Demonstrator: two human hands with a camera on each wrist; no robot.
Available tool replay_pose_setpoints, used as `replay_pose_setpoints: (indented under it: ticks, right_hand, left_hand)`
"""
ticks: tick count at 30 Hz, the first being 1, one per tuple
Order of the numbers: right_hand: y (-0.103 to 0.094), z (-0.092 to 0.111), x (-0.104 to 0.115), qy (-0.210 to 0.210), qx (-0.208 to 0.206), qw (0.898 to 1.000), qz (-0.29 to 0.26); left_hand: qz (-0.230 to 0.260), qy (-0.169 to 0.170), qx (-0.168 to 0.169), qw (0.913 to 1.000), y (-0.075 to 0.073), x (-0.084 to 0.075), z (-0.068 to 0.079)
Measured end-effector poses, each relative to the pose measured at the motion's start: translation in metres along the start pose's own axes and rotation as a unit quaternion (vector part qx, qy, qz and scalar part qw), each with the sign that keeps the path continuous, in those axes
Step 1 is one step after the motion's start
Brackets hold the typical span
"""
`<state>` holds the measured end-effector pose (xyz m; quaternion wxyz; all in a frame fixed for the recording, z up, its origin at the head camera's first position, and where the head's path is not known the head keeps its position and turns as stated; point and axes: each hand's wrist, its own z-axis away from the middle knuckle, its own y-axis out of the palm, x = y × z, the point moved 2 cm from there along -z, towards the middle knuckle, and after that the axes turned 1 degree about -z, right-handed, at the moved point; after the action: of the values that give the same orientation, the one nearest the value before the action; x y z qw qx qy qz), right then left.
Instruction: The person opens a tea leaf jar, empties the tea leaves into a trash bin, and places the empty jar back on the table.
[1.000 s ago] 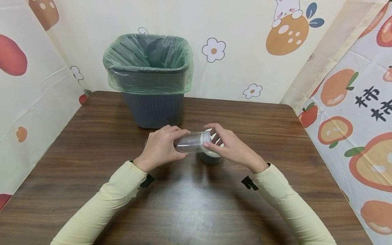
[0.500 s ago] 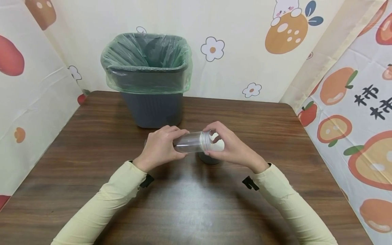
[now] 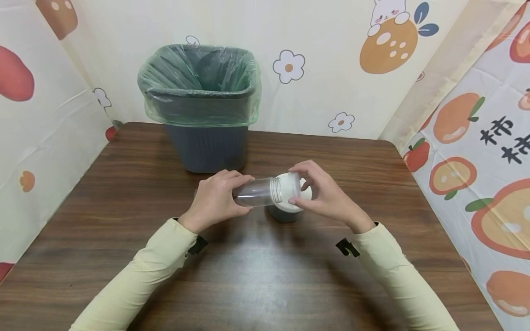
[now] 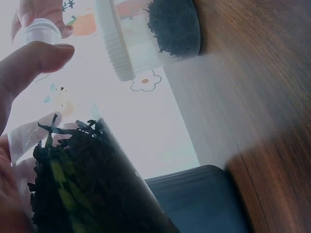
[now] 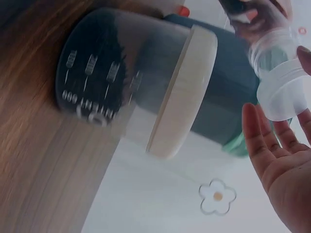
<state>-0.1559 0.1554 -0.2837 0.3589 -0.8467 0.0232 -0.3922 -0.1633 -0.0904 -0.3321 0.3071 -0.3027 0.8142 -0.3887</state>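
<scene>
Bottle [image 3: 256, 192], one, in left grip [image 3: 215, 199]; cap [image 3: 294, 185], one, in right grip [image 3: 327, 195]

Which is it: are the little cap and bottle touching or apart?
Apart. The head view shows a gap between the cap and the bottle, with the white jar lid visible behind.

On the table [image 3: 256, 276]: bin [image 3: 207, 149], far side, left of centre; jar [image 3: 285, 214], nearer, right of bin. In the left hand [image 3: 216, 196]: bottle [image 3: 257, 193]. In the right hand [image 3: 325, 195]: cap [image 3: 295, 186], right of bottle.
</scene>
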Motion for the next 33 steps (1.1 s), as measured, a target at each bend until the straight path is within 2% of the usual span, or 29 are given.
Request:
replay_pose_setpoints:
  ticks: [6, 11, 14, 25, 33]
  right_hand:
    - [-0.018, 0.013, -0.046, 0.045, -0.055, 0.996, 0.055]
    - [-0.037, 0.024, -0.08, 0.104, -0.091, 0.984, 0.109]
    - [-0.044, 0.031, -0.096, 0.136, -0.096, 0.978, 0.124]
    - [-0.051, 0.051, -0.147, 0.218, -0.063, 0.957, 0.182]
    - [-0.052, 0.06, -0.172, 0.282, -0.009, 0.94, 0.191]
  left_hand:
    - [0.004, -0.005, 0.001, 1.0, -0.001, 0.001, 0.001]
    - [0.007, -0.007, 0.0, 1.0, -0.001, 0.001, 0.002]
    - [0.008, -0.008, -0.002, 0.9999, -0.001, 0.002, 0.003]
    - [0.006, -0.013, -0.001, 0.9999, -0.002, 0.005, 0.006]
    - [0.008, -0.015, -0.005, 0.9998, -0.003, 0.008, 0.009]
